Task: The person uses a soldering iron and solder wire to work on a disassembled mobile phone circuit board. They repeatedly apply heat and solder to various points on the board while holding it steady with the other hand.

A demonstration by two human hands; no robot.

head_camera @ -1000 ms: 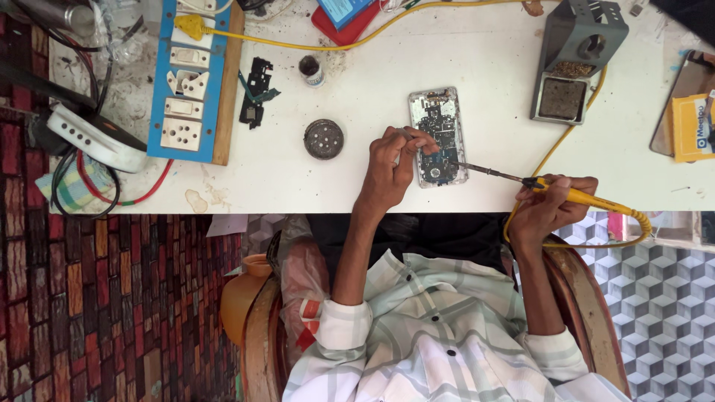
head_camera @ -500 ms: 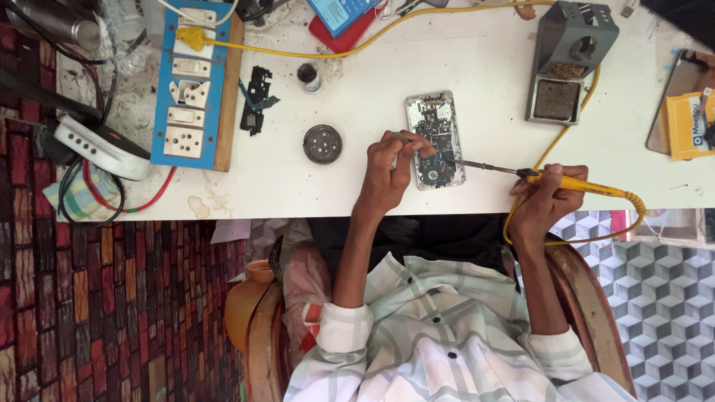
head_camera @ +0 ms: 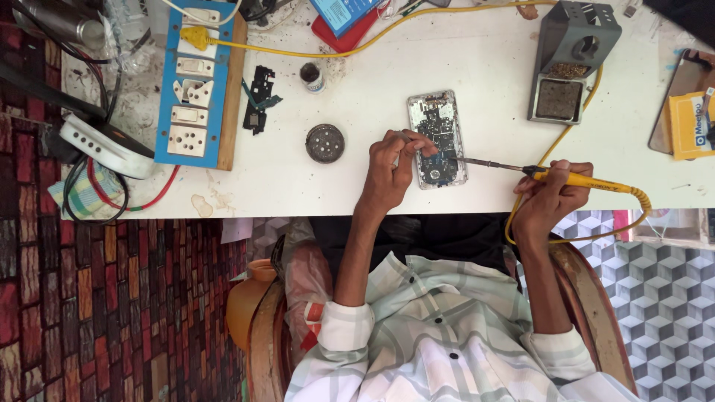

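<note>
The opened phone (head_camera: pixel 438 139) lies face-down near the front edge of the white desk (head_camera: pixel 387 97), its back cover off and the circuit board bare. My left hand (head_camera: pixel 393 164) rests on its left rim, fingers curled over the edge and pinning it flat; I cannot tell whether the fingertips pinch anything small. My right hand (head_camera: pixel 553 195) is clenched around the yellow handle of the soldering iron (head_camera: pixel 551 175), held like a pen, with the metal tip reaching leftward to the lower middle of the board.

To do this well, I judge the tip should touch only the joint I mean, stay brief, and come in shallow so the shaft clears neighbouring parts. The pinning hand should stay well off the hot metal.

Both forearms come up from the bottom of the view, the left one angled inward, the right wrist hanging just past the desk's edge. The iron's yellow cord (head_camera: pixel 588 231) loops below that wrist. Further out stand the grey iron stand (head_camera: pixel 573 59), a small round tin (head_camera: pixel 325 143), and the blue socket strip (head_camera: pixel 195 82).
</note>
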